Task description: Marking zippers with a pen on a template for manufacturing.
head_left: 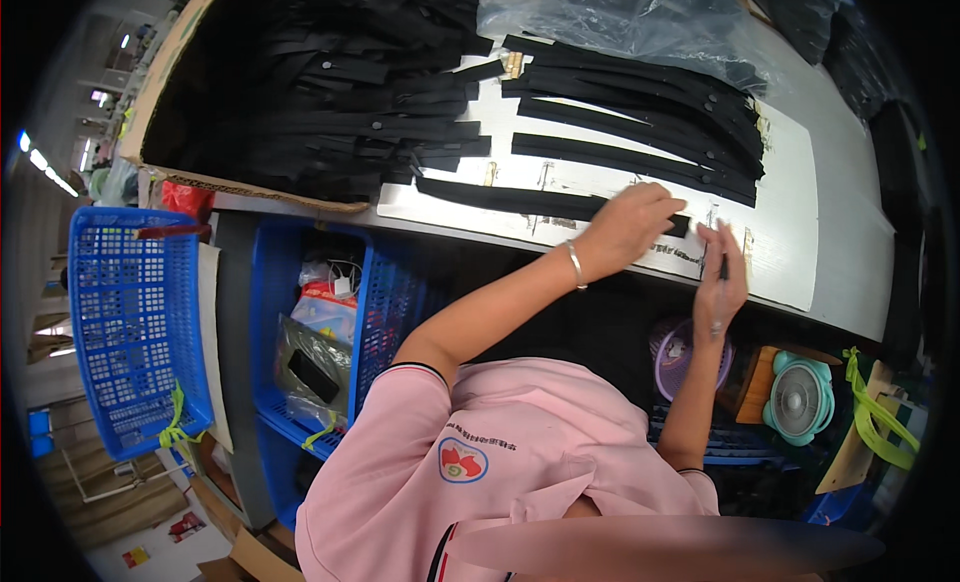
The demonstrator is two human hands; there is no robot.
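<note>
A single black fabric strip [500, 195] lies along the near edge of the white board [797, 202]. My left hand [630, 227], with a bangle at its wrist, is closed over this strip near its right end; the fingers are curled and hide part of it. The strip's dark end shows just past the fingertips. To the right of that end is my right hand [723, 272], its fingers stretched out, slightly blurred, with nothing seen in them. Beyond both hands, several more black strips [640, 92] lie side by side on the board, a few with small round grey spots.
A large heap of black strips [330, 92] fills the cardboard-edged left side. Clear plastic sheeting [620, 22] lies at the back. Blue baskets [135, 332] stand left and below the table. A purple basket [690, 362] and a small turquoise fan [800, 402] are at the right.
</note>
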